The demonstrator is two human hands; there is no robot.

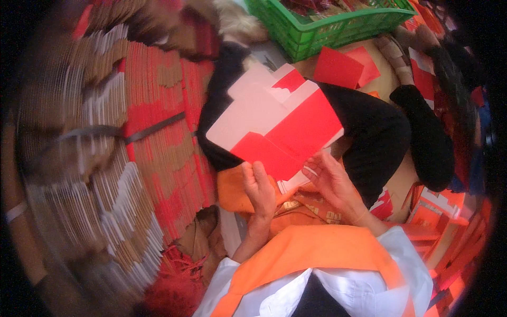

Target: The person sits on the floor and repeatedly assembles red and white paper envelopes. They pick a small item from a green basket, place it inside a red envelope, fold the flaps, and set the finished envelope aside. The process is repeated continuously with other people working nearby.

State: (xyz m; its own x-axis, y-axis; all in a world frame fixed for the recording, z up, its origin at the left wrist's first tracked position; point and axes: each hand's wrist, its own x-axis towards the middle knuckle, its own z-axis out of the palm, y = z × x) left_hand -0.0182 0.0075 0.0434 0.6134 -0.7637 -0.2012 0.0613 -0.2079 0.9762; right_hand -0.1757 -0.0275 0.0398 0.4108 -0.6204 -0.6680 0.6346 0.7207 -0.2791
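A flat red and white cardboard carton blank (303, 132), partly folded, lies tilted above my lap. Its far left part shows a plain pale side, and the near part is red. My left hand (259, 187) grips the blank's near left edge between thumb and fingers. On the near right corner, my right hand (335, 182) has its fingers bent at the edge, with the fingertips partly hidden by the card. White flap edges show between the two hands, beneath the red panel. An orange apron (311, 248) covers my front.
Tall packed rows of red, brown and white folded cardboard (158, 132) stand at the left, bound by a dark strap (156, 127). A green plastic crate (338, 31) is at the far side. Red cards (338, 67) lie before it. More red and white cartons (435, 203) are at the right.
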